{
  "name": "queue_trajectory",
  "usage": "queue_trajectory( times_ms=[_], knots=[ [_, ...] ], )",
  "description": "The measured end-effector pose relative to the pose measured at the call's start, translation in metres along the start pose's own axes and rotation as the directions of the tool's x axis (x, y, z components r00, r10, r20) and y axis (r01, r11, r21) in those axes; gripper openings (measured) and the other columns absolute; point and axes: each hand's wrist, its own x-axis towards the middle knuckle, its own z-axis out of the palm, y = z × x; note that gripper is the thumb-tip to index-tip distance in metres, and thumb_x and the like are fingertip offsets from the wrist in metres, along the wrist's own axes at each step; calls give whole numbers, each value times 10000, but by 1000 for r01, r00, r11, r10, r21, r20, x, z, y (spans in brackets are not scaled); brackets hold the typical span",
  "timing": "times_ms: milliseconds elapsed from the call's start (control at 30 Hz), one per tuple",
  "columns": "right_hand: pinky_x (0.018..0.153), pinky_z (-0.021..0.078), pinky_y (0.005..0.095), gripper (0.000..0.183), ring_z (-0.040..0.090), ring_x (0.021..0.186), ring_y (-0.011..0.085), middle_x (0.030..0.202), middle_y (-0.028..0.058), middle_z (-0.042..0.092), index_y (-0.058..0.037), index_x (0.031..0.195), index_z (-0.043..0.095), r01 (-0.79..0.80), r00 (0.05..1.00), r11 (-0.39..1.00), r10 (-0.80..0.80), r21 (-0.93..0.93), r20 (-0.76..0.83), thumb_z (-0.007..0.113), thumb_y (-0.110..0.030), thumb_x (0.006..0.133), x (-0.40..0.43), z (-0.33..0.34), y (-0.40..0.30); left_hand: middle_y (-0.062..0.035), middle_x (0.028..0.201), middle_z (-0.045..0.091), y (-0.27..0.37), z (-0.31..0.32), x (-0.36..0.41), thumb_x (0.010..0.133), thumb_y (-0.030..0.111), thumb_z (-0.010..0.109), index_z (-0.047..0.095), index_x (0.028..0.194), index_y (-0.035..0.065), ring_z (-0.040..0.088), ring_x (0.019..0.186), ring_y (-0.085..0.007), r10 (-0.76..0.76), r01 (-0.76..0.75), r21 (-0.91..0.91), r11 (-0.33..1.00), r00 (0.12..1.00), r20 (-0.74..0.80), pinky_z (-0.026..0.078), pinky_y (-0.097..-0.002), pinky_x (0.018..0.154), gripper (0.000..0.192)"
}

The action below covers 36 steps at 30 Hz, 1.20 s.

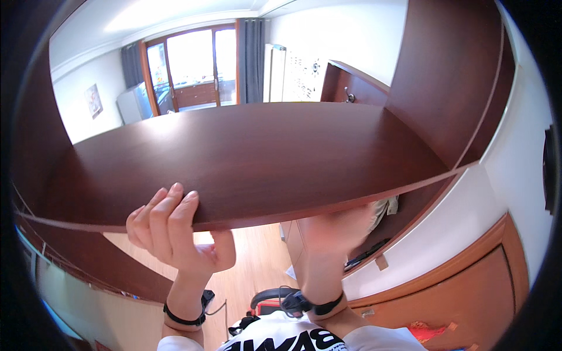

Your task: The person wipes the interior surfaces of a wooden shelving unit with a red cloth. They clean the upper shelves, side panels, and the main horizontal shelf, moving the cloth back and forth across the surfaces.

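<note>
A wide dark reddish-brown wooden shelf board (263,158) spans the view between upright side panels. My left hand (175,228) grips its near edge left of the middle, the fingers on the top face and the thumb below. Blurred, my right hand (338,228) is under the near edge right of the middle; its fingertips are hidden by the board, so its grip cannot be told. Both wrists wear black straps with small devices.
The right side panel (443,79) rises beside a white wall. A wooden door (461,298) is at lower right, and a coat hook (349,95) is behind the board. Below are a wood floor (246,259) and a black-and-red object (272,296) near my body.
</note>
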Motion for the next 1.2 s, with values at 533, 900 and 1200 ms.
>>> queue_trajectory(
  times_ms=[533, 900, 1200],
  knots=[
    [1030, 501, 467, 458, 582, 1254, 272, 1381, 109, 595, -142, 1467, 494, 183, 980, 969, -194, -165, -48, 498, -378, 1074, -27, 28, -45, -124, 1140, 753, -7, -7, -5, 881, 327, 571, 738, 1088, 68, 671, 1113, -275, 41, -38, -30, 999, 996, 78, 401, -457, 1013, 371],
    [1072, 489, 530, 421, 650, 1208, 304, 1268, 151, 695, -66, 1341, 610, -471, 858, 851, 381, -233, -343, 525, -361, 1053, -33, 35, -22, -200, 1353, 687, -55, -43, -4, 1039, 373, 322, 710, 1336, 68, 621, 1263, -306, 177, -161, -80, 984, 946, 273, 378, -452, 1110, 576],
    [875, 551, 348, 439, 649, 1019, 209, 1227, 24, 676, -125, 1331, 616, -77, 991, 986, 59, -150, -122, 494, -458, 1073, -29, 9, 53, -130, 1203, 692, -96, -47, -16, 1040, 419, 319, 734, 1176, 96, 591, 1159, -290, 22, -41, 100, 994, 983, 181, 330, -486, 1077, 543]
  ],
)
